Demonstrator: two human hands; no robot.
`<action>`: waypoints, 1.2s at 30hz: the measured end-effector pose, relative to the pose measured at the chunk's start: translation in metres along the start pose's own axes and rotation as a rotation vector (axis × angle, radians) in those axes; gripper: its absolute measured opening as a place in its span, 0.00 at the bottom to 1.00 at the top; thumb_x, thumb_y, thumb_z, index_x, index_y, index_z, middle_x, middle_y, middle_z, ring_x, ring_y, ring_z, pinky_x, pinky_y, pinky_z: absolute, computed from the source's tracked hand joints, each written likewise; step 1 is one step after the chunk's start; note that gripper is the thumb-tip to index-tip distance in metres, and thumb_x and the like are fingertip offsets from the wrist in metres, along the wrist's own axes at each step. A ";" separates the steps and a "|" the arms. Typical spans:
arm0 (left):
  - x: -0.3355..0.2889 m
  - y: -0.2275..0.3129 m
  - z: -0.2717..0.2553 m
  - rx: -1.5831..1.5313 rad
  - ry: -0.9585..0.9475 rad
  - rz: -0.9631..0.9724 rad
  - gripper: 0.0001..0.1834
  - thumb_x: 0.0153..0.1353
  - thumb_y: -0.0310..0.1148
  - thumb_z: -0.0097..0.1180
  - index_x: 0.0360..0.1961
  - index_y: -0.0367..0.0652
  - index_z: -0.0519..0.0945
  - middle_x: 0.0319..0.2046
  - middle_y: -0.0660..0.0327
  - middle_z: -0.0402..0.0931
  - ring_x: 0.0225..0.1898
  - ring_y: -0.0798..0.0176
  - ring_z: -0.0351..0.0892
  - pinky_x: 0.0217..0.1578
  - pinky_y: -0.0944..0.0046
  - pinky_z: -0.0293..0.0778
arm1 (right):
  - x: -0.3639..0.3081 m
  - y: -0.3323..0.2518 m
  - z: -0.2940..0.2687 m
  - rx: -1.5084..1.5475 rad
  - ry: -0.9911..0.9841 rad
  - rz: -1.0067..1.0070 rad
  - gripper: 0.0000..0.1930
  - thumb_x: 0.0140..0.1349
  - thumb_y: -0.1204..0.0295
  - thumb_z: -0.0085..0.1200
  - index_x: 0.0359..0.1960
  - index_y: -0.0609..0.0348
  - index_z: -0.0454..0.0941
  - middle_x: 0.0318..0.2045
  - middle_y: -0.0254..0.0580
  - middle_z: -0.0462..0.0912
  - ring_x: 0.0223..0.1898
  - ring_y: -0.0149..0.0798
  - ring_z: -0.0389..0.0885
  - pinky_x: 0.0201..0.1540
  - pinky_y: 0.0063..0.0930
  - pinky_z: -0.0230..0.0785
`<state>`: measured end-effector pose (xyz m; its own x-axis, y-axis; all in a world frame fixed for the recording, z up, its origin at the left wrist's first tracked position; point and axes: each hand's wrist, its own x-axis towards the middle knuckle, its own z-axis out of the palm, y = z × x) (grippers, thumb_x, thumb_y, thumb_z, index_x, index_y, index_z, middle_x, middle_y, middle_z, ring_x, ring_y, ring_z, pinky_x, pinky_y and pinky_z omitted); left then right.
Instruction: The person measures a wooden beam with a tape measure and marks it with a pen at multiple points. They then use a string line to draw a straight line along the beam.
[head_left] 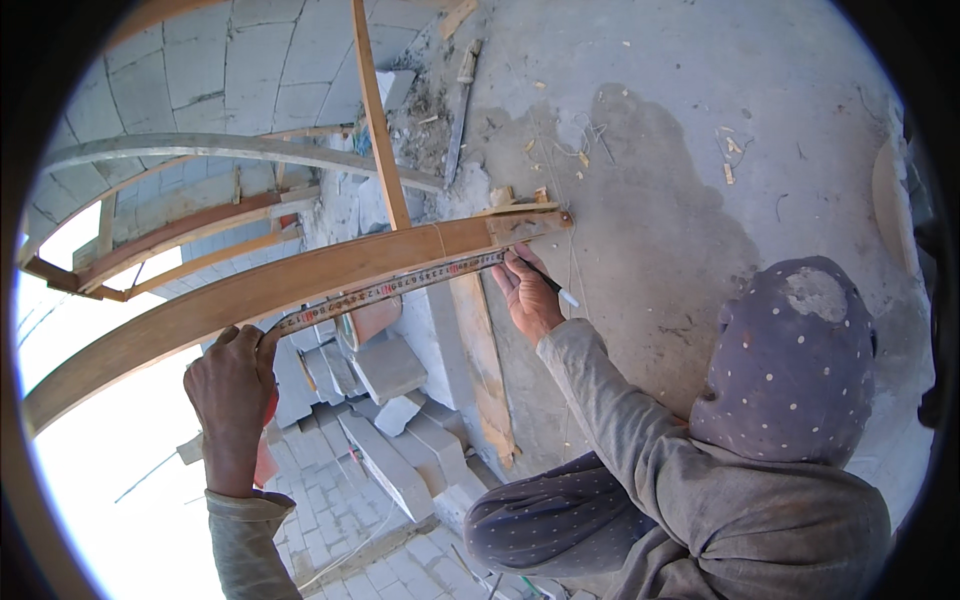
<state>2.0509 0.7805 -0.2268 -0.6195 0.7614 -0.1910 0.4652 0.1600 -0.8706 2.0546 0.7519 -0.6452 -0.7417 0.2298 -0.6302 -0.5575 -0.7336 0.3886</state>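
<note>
At the left, my left hand [235, 385] is closed round a tape measure, most of its red case [271, 405] hidden behind my fingers. Its pulled-out blade [390, 288] runs rightward along the lower edge of a curved wooden board [290, 268]. At the board's right end, a co-worker's hand [528, 295] is at the far end of the blade and holds a dark marker pen [545, 280] with a pale tip. My right hand is out of view.
Beside me on the right crouches a co-worker in a dotted head covering [790, 370]. A wooden strut [378, 120] meets the board from above. Below lie pale blocks [390, 370] and paving [325, 500]. Wood scraps [729, 172] litter the concrete floor [640, 60].
</note>
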 end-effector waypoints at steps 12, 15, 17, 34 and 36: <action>0.002 0.013 -0.001 0.088 0.021 -0.160 0.21 0.69 0.49 0.57 0.30 0.41 0.86 0.32 0.57 0.84 0.26 0.49 0.86 0.28 0.54 0.79 | 0.005 0.007 0.001 0.048 -0.021 0.018 0.23 0.67 0.79 0.58 0.62 0.57 0.67 0.54 0.44 0.78 0.60 0.45 0.77 0.70 0.44 0.69; 0.001 0.014 -0.001 0.082 0.045 -0.151 0.22 0.70 0.49 0.56 0.30 0.41 0.86 0.30 0.57 0.84 0.25 0.50 0.85 0.26 0.55 0.78 | 0.005 0.008 0.001 0.043 -0.014 0.010 0.23 0.67 0.79 0.58 0.62 0.57 0.68 0.54 0.44 0.78 0.59 0.44 0.77 0.70 0.44 0.68; 0.002 0.014 -0.001 0.077 0.031 -0.149 0.22 0.70 0.49 0.56 0.29 0.41 0.86 0.29 0.57 0.84 0.24 0.51 0.85 0.24 0.56 0.77 | 0.005 0.008 0.002 0.043 -0.010 0.008 0.22 0.67 0.79 0.58 0.61 0.57 0.68 0.54 0.44 0.78 0.60 0.44 0.77 0.70 0.44 0.68; 0.005 0.019 -0.003 0.080 0.006 -0.160 0.19 0.70 0.47 0.56 0.34 0.43 0.89 0.34 0.53 0.86 0.24 0.51 0.86 0.24 0.57 0.78 | -0.004 -0.005 -0.003 0.183 0.033 0.141 0.24 0.68 0.66 0.55 0.63 0.60 0.69 0.58 0.50 0.71 0.61 0.48 0.70 0.66 0.42 0.67; 0.006 0.018 -0.002 0.085 -0.001 -0.162 0.20 0.70 0.47 0.56 0.34 0.43 0.88 0.34 0.53 0.86 0.24 0.51 0.86 0.24 0.56 0.78 | -0.004 -0.005 -0.010 0.186 0.060 0.146 0.23 0.68 0.64 0.56 0.61 0.59 0.71 0.49 0.46 0.77 0.50 0.44 0.77 0.56 0.36 0.73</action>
<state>2.0570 0.7894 -0.2431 -0.6826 0.7294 -0.0454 0.3037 0.2266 -0.9254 2.0641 0.7480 -0.6513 -0.7988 0.0875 -0.5953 -0.5093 -0.6249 0.5917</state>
